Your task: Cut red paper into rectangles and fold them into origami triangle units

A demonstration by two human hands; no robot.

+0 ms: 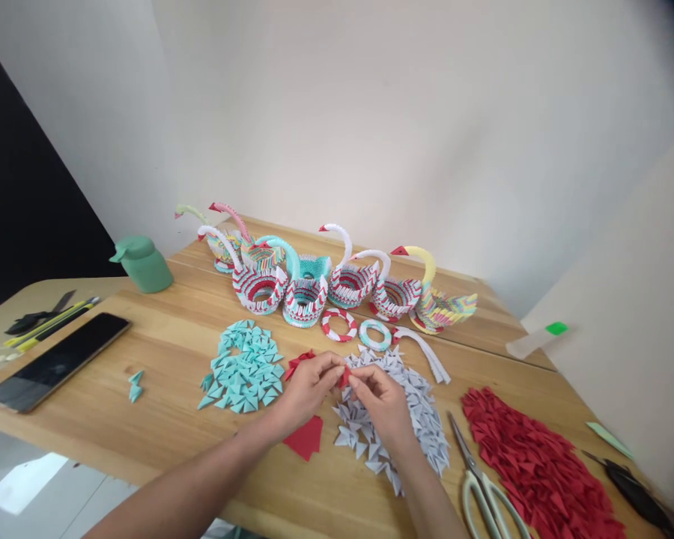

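Note:
Between my fingertips is a small piece of red paper [344, 376], partly hidden by the fingers. My left hand [314, 383] pinches it from the left, and my right hand [379, 397] grips it from the right. Flat red paper sheets [305, 438] lie on the table below my left wrist. Just behind my left hand sit a few folded red pieces [297, 362]. Under and beyond my right hand spreads a pile of pale grey folded paper triangles [421, 404]. To the left is a pile of turquoise folded triangles [244, 370].
Several paper swans [261, 288] stand along the back, with a red-and-white ring [339, 326], a blue-and-white ring [375, 335] and a white neck piece [424, 348] before them. Scissors [477, 479] and red triangles [539, 464] lie right; a phone [59, 363] and green container [144, 263] left.

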